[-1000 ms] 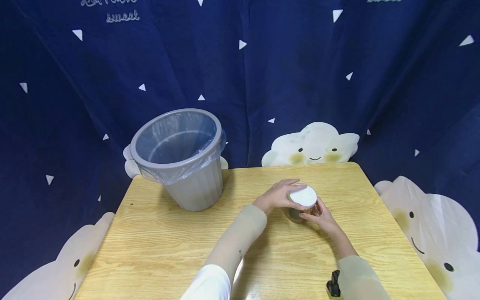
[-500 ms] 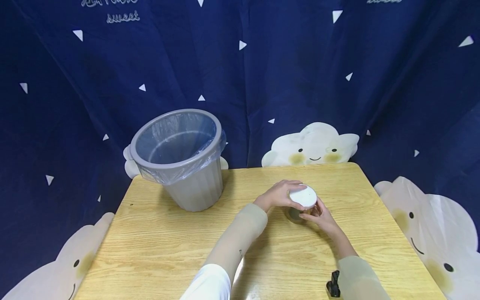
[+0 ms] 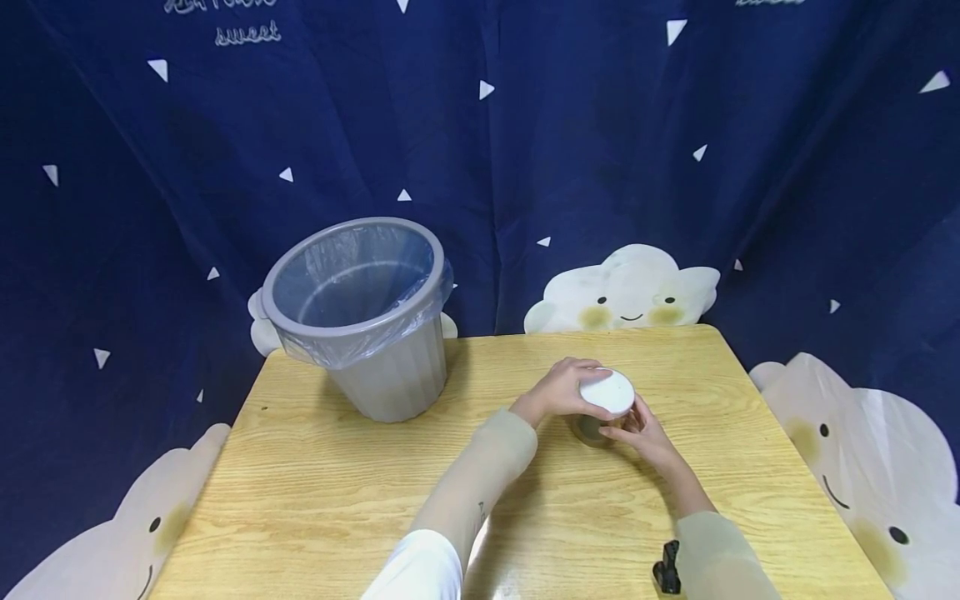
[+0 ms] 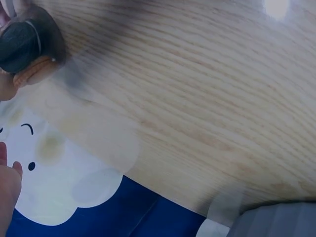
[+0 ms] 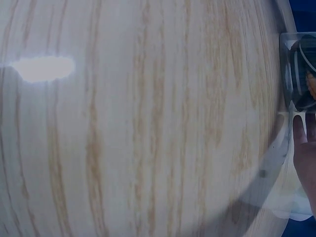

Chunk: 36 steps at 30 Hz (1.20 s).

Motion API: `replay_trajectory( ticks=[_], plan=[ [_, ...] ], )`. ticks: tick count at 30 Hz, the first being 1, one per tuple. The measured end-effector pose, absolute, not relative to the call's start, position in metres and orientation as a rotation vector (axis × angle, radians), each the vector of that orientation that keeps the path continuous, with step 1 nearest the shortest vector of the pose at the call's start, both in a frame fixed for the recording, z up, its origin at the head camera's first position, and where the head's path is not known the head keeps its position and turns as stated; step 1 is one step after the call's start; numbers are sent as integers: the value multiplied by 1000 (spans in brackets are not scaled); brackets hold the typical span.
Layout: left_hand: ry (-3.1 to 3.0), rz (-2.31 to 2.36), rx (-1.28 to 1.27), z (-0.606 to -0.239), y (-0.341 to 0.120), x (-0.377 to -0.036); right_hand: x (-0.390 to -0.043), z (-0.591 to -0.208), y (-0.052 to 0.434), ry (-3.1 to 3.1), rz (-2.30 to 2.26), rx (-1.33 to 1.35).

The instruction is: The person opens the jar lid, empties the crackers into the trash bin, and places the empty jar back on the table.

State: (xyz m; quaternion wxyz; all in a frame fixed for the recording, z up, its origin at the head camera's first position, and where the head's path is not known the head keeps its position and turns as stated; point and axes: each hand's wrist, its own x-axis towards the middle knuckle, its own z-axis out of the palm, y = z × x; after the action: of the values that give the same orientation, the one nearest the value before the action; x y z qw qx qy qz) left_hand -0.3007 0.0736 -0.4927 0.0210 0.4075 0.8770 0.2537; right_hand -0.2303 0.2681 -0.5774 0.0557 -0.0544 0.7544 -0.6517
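Observation:
A clear jar (image 3: 592,429) with a white lid (image 3: 609,393) stands on the wooden table, right of the middle. My left hand (image 3: 561,390) grips the lid from the left, thumb in front and fingers behind. On the jar's right side, my right hand (image 3: 641,435) holds the body low down. Through the wall of the jar (image 4: 49,34), the left wrist view shows something dark and something orange-brown; their kind is unclear. Only part of the jar (image 5: 286,69) enters the right wrist view, at its edge, above my right hand (image 5: 307,158).
A grey trash bin (image 3: 397,375) with a clear plastic liner stands at the table's back left. The wooden table (image 3: 315,492) ends at a blue curtain (image 3: 360,108) with cloud prints. A small black object (image 3: 667,568) sits beside my right forearm.
Almost nothing differs. My left hand shifts very slightly on the lid, while the right hand and the jar stay in place.

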Motion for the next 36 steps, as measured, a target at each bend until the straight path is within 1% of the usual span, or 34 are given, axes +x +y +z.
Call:
replay_trajectory(
  ticks=[3, 10, 21, 36],
  plan=[
    [2736, 797, 1210, -493, 75, -298, -230, -577, 268, 2290, -1982, -162],
    [2796, 849, 1174, -497, 76, -293, -230, -578, 268, 2288, -1983, -153],
    [2887, 906, 967, -501, 81, -281, -230, -578, 269, 2274, -1965, -175],
    [3017, 900, 886, -509, 87, -273, -231, -578, 268, 2282, -1987, -166]
  ],
)
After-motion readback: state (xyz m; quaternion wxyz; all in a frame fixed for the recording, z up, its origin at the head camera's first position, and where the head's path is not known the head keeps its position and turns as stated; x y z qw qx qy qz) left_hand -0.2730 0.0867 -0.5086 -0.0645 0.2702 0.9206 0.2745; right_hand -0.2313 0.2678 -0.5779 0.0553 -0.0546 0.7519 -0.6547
